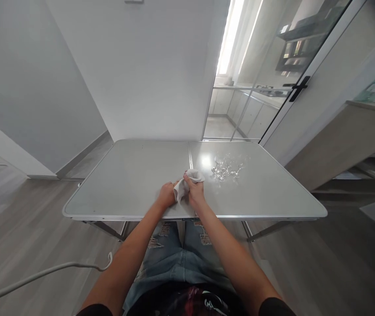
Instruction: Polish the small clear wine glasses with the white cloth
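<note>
It looked like a home. A grey folding table [124, 175] stood on pale wood-look flooring [26, 228] between plain white walls [141, 66]. A glass sliding door [273, 74] opened onto a narrow kitchen with a counter [240, 89] and cabinets, and a wooden shelf unit [355, 136] stood at the right.

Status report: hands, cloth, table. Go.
Left hand and right hand both gripping the white cloth over the table near its front edge. Puddle of clear liquid to the right, apart from the cloth. Nothing between.
</note>
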`<state>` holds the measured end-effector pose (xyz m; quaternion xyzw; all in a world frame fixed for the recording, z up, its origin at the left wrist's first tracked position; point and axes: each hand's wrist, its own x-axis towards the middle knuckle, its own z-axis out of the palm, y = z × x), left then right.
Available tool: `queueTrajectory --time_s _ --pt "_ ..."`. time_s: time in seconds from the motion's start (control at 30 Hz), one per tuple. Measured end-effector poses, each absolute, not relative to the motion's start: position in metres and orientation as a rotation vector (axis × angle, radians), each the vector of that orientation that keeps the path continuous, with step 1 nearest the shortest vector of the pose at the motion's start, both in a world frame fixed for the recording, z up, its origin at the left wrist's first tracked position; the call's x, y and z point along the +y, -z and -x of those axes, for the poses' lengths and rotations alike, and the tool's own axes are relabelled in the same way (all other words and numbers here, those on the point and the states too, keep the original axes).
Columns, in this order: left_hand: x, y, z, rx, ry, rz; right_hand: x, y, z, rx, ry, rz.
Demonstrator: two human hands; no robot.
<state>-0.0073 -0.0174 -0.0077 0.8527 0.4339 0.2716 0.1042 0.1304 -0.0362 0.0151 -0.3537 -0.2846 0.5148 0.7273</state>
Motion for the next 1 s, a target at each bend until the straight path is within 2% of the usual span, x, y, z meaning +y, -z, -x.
queueTrajectory --time_s 0.17,0.37,0.63,0.77,1.0 --pt "-0.018 0.006 0.009 1.278 -0.875 -2.347 -0.033 -0.021 -0.122 -0.574 -1.107 0.770" --pt "-0.016 -0.003 0.011 0.832 -0.992 -1.841 -0.036 -0.028 -0.142 -1.046 -1.384 0.616" --pt "-0.025 -0.001 0.016 0.703 -0.757 -1.303 -0.025 -0.014 -0.161 -1.172 -1.733 0.384" --pt "-0.026 0.001 0.021 0.624 -0.627 -1.332 -0.021 -0.003 -0.159 -1.146 -1.734 0.368" --pt "-0.019 -0.010 0.009 0.865 -0.919 -1.777 -0.016 -0.009 -0.143 -0.879 -1.485 0.467"
